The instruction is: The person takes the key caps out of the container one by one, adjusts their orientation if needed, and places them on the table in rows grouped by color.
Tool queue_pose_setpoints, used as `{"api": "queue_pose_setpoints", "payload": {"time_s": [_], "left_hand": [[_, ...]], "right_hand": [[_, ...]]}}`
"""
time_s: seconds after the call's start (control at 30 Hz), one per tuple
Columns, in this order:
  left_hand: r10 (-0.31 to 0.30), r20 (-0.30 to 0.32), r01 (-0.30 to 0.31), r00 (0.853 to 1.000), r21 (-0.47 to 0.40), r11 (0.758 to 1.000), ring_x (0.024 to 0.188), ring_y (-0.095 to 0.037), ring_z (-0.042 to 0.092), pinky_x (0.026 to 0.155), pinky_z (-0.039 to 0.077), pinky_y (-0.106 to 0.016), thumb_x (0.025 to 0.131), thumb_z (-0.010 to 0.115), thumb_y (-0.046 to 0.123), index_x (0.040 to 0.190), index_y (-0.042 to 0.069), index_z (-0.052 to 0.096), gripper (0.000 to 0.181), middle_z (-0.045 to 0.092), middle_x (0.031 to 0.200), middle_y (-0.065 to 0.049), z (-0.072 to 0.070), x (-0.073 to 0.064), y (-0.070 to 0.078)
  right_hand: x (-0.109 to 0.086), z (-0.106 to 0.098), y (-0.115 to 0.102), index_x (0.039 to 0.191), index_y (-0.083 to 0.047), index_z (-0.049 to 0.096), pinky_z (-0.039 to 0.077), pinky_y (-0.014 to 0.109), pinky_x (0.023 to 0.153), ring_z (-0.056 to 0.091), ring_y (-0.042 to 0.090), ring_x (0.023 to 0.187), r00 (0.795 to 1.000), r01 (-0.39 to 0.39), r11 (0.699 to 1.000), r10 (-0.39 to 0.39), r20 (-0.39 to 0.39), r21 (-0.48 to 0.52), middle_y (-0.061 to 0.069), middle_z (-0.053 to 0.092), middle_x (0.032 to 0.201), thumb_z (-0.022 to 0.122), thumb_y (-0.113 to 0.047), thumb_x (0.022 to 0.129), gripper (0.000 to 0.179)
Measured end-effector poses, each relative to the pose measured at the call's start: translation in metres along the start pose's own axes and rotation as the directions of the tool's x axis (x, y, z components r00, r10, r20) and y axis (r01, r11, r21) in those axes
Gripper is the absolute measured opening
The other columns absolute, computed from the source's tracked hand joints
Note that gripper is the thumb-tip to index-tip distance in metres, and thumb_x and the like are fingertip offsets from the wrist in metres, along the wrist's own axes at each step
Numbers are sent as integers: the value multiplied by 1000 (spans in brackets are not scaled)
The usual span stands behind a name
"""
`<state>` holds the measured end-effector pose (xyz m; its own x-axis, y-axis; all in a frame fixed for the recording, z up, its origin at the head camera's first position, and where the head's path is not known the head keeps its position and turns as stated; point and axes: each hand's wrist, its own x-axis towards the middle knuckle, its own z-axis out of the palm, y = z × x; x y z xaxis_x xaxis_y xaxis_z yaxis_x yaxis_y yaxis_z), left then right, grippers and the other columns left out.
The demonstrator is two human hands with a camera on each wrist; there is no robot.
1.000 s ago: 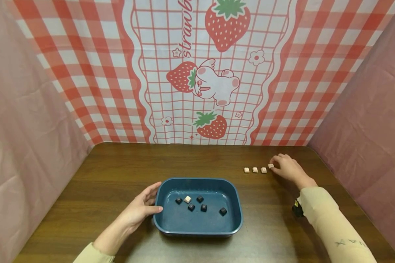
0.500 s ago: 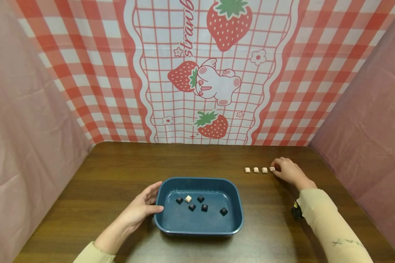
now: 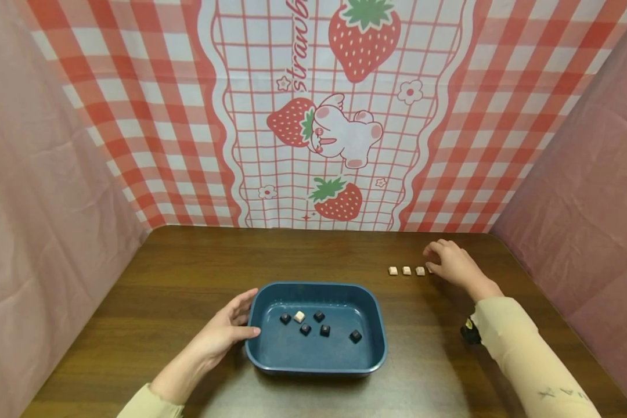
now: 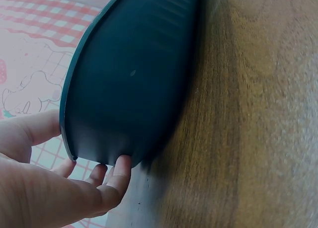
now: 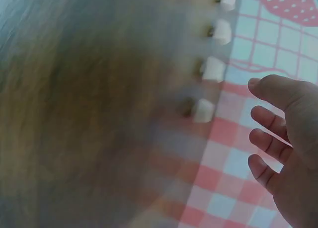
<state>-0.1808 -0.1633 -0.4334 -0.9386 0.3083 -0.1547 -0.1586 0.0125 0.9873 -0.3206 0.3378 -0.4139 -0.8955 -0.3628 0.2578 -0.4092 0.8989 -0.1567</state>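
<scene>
Caps [image 3: 406, 270]: four, white, seemingly printed | right hand [image 3: 453, 264]: loosely curved, empty, screening one | blue tray [image 3: 316, 356] | left hand [image 3: 221, 333]: grips 9 o'clock rim

Left hand [image 3: 218, 335]: near left, thumb apart from fingers.
Right hand [image 3: 453, 265]: far right, fingers loosely curved.
Right arm [image 3: 522, 357]: outstretched.

Free tabletop [image 3: 399, 299] lies between tray [image 3: 313, 355] and white keycaps [image 3: 406, 270]; the right hand [image 3: 453, 264] seemingly obstructs the rightmost.
</scene>
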Motion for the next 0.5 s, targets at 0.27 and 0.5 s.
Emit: {"api": "queue_pose_setpoints", "payload": {"time_s": [0.27,0.5], "left_hand": [[0,-1,0,1000,2,1000,121,-38,44,86,45,-32,81,61,-9,147,3,24,77,32,144,-27,1,0,1],[3,-2,-3,1000,-3,1000,121,-38,44,86,45,-32,81,61,-10,147,3,23,77,31,144,-28,1,-1,0]], "right_hand": [[8,-14,-17,102,-5,63,41,57,80,53,37,101,1000,-15,1000,15,-16,18,15,61,104,71,-15,81,24],[16,-28,-42,101,-6,63,41,56,81,53,35,102,999,11,1000,-10,-47,23,14,61,104,71,-17,81,24]]}}
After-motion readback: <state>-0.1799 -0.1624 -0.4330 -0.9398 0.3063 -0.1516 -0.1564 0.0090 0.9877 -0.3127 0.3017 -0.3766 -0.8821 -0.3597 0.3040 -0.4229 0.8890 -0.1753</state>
